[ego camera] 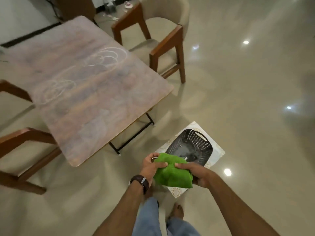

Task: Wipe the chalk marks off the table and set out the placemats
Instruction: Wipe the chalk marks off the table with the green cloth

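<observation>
Gripping green cloth (172,174), both hands, chalked table (102,92)

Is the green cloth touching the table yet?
No, both hands hold the cloth over the floor, away from the table.

Basket (190,147) on placemats (215,155), right of table (95,106); chair (163,41) behind.

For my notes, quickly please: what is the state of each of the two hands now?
Left hand: closed, gripping the green cloth at its left edge.
Right hand: closed, gripping the same cloth from the right side.
</observation>
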